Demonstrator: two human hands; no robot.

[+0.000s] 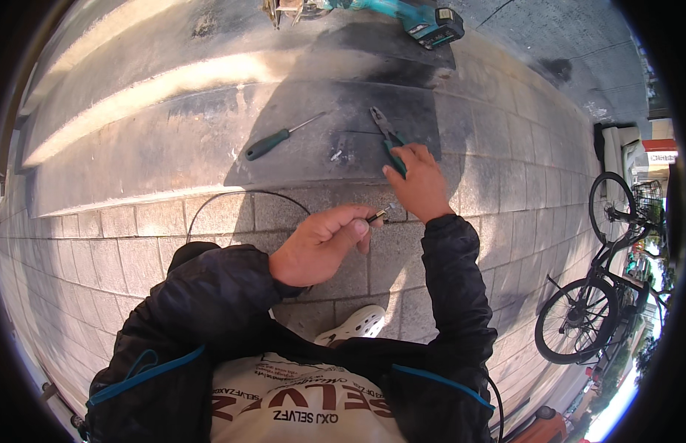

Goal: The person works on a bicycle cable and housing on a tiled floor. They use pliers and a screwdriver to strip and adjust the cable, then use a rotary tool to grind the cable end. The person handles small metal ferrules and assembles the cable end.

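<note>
My left hand [319, 242] is closed, with thumb and fingers pinching a black cable [375, 217] close to its end. Short pale or silvery strands stick out of that end. Behind the hand, the cable's black length curves over the paving. Farther forward, my right hand [420, 186] has its fingers closed around the handles of green-handled pliers [387, 131]. The metal jaws point away from me, over the dark grey step. To the left of the pliers, a screwdriver [269, 144] with a green handle lies on the same step, apart from both hands.
At the far edge, a teal power tool with a black battery [436, 28] rests on an upper step [328, 66]. Stone paving [162, 218] spreads below the steps. A bicycle [579, 310] is at the right. One white clog [363, 323] shows beneath my arms.
</note>
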